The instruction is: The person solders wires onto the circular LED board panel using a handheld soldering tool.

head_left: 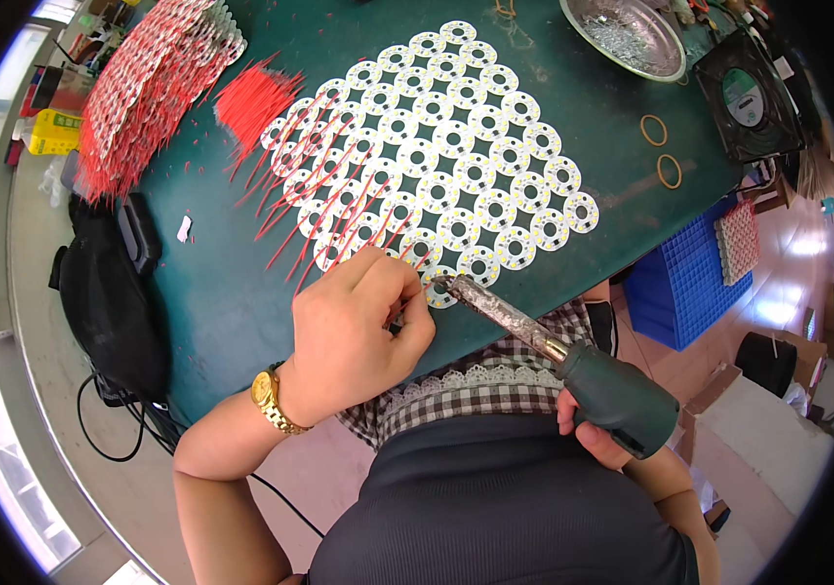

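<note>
My left hand, with a gold watch on its wrist, is closed in a pinch at the near corner of a panel of round white LED boards. A thin red wire seems to be in its fingers, mostly hidden by them. My right hand grips the dark green handle of a soldering iron. The iron's tip meets the nearest board, just right of my left fingertips. Red wires stick out from the boards on the panel's left side.
Loose red wires lie in a bundle left of the panel, beside a tall stack of wired boards. A metal bowl, a black fan and rubber bands are at the right. A black bag lies left; a blue crate stands below the table's right edge.
</note>
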Demonstrator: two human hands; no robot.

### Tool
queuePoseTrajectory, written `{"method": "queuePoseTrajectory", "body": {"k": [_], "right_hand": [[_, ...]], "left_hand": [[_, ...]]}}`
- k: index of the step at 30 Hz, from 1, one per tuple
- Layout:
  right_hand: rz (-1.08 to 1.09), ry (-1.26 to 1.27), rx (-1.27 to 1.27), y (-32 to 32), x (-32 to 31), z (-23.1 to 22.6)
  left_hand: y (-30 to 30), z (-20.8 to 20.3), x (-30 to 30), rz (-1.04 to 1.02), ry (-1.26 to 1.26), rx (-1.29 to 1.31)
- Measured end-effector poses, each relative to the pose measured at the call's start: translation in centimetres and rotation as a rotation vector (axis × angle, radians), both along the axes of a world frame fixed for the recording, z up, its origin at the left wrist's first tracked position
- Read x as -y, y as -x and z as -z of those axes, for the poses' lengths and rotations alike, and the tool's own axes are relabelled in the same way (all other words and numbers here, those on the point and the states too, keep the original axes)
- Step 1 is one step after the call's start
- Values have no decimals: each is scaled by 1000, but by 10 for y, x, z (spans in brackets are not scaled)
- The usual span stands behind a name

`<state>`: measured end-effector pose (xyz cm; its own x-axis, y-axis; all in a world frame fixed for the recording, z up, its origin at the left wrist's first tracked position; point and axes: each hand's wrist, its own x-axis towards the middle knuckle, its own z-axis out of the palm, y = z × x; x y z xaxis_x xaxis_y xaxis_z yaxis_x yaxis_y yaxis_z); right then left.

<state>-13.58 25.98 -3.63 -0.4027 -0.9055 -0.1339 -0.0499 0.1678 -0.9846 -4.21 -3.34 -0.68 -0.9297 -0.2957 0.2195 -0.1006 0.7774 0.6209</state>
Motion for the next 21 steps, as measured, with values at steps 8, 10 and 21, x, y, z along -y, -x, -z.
{"method": "queuePoseTrajectory", "body": {"k": [8, 10, 21], "right_hand": [[51, -129, 103, -1, -2, -4], [29, -120, 70, -3, 3, -5], [368, 440, 459, 21, 70, -9]], "left_hand": [[2, 1, -1, -7, 36, -16], [3, 2, 0, -4, 37, -22], [3, -1, 2, -7, 65, -43]]}}
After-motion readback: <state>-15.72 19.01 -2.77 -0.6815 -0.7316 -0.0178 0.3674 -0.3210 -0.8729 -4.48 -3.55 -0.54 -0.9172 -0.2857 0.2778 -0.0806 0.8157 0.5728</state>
